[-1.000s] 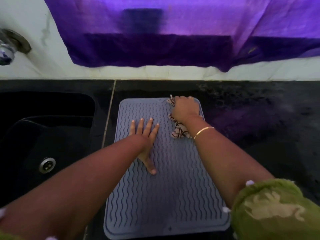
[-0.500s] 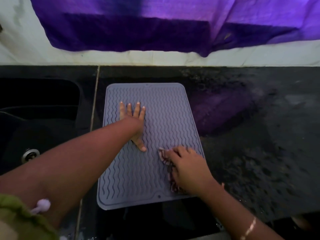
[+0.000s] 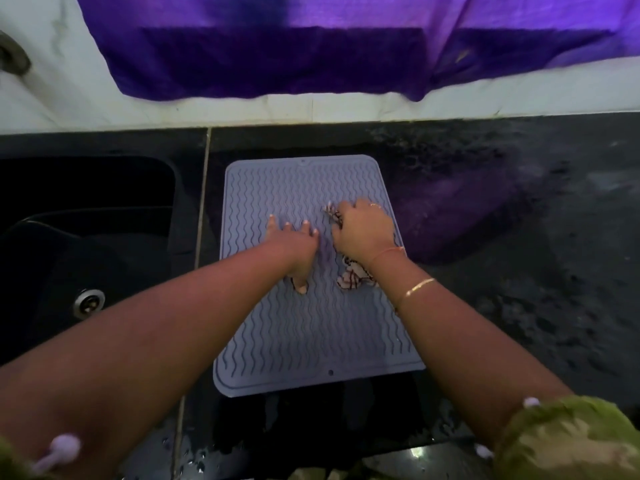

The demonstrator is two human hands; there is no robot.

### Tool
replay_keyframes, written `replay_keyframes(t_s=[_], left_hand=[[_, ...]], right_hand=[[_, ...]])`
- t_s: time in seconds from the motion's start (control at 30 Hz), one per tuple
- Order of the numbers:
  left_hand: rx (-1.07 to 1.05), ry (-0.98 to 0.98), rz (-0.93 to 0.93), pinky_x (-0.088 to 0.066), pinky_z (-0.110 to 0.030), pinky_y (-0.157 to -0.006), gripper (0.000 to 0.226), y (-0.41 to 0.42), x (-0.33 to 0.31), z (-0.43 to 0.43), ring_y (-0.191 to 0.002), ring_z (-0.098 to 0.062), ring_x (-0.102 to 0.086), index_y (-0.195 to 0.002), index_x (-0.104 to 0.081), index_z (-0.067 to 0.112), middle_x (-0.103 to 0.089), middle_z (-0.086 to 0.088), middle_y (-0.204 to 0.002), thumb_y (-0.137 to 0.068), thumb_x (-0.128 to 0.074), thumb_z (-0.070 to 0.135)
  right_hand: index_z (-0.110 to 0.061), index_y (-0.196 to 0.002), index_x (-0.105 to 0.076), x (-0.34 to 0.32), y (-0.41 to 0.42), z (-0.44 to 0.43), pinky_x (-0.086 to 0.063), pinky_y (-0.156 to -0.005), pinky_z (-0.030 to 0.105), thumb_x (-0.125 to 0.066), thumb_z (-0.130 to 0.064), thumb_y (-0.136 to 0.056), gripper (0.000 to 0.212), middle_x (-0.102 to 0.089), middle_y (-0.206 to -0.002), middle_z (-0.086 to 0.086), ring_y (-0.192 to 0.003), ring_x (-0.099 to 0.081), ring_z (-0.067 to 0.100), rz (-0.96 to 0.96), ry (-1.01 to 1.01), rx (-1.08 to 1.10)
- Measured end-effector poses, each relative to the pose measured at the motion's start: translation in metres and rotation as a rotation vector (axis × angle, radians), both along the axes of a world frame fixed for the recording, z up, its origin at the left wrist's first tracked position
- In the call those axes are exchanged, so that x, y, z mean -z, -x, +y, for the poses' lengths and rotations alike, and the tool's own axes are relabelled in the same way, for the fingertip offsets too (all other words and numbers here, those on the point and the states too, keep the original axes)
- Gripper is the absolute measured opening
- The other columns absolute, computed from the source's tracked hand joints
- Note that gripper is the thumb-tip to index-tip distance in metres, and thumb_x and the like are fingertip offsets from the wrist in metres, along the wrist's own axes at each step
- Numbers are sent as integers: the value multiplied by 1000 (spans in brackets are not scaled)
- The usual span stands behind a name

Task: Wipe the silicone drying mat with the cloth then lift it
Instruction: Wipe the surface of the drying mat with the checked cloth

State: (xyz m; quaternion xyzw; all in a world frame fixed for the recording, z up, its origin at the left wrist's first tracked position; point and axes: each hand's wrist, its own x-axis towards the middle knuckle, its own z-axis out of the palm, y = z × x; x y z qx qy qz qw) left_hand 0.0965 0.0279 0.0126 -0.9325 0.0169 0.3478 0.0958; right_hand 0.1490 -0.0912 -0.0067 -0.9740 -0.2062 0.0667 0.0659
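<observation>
A: Mat (image 3: 311,323) laid flat on the dark counter (image 3: 519,306), just beside the sink (image 3: 86,237); long axis run from near edge toward the wall.

B: Pinned by the left hand (image 3: 298,251), palm flat, fingers spread, nothing grasped. Cloth (image 3: 353,278) clenched under the right hand (image 3: 363,233), pressed mid-mat.

A: Wiping judged underway; lifting not yet begun.

B: Next, probably: near half wiped, then an edge pinched.

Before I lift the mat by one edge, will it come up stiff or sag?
Probably sags: the mat looks thin, lies flat on the counter and appears to be silicone. It may cling or drip, since droplets show on the counter by its near edge. It seems to slide easily, as the left hand pins it while the right hand wipes.
</observation>
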Motion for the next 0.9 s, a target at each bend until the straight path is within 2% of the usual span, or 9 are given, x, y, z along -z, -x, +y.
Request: replay_keyframes(t_s=[0.13,0.23,0.33,0.43,0.57,0.63,0.7,0.8,0.9], left_hand=[[-32,5,-7,4,-58,-113,116,0,2,-1,-146,-35,-1,-153,4,15,7,-9,-160,-74,-77,40],[-47,-3,1,2,-59,-114,118,0,2,-3,-146,-36,-1,-152,6,13,8,-10,-160,-74,-78,39],[-56,-29,15,2,-60,-114,118,0,-1,-7,-146,-36,-1,-152,7,12,8,-10,-160,-74,-78,39],[-58,-47,24,3,-60,-114,118,0,-2,-9,-146,-35,-1,-152,9,11,9,-11,-159,-76,-77,38],[-77,-43,29,3,-60,-114,120,0,-2,-8,-146,-34,-1,-151,11,10,10,-9,-160,-75,-78,37],[-94,-26,3,1,-60,-114,124,0,-4,-9,-146,-34,-2,-151,11,10,9,-9,-160,-72,-81,36],[-109,-11,-46,-2,-59,-115,128,0,-5,-11,-146,-37,1,-150,13,11,13,-11,-159,-69,-83,32],[-45,4,-86,-2,-57,-115,134,-3,-6,-15,-144,-38,14,-149,18,10,26,-11,-155,-65,-85,24],[37,-35,-64,4,-56,-114,139,-11,-6,-22,-141,-33,26,-146,24,9,33,-11,-152,-63,-86,21]], right_hand=[[-16,-120,-50,3,58,-31,-44,-74,37,-50,-28,-88,35,-49,-117,15,-101,-54,35,-33,49,-153],[-15,-104,-57,7,85,-49,-43,-61,33,-52,-37,-84,30,-55,-101,13,-84,-60,33,-97,37,-192],[-19,-105,-54,3,93,-49,-45,-64,34,-49,-53,-83,41,-53,-101,9,-86,-58,29,-93,89,-220],[-19,-110,-52,5,106,-62,-47,-68,37,-53,-43,-81,37,-53,-107,9,-89,-58,31,-78,107,-296],[-22,-85,-59,9,123,-89,-44,-50,30,-52,-41,-66,28,-59,-84,4,-64,-61,26,-93,108,-378],[-23,-91,-59,5,115,-92,-47,-54,33,-47,-40,-72,28,-57,-90,3,-72,-61,26,-80,57,-306],[-24,-105,-55,-6,96,-87,-50,-71,36,-51,-39,-82,27,-54,-105,1,-92,-59,26,45,19,-163],[-24,-97,-60,-24,62,-72,-53,-80,39,-61,-32,-81,18,-62,-99,-2,-90,-61,19,222,-422,125],[-19,-89,-62,-41,23,-53,-52,-87,47,-60,-13,-80,10,-68,-92,2,-92,-65,24,371,-914,357]])
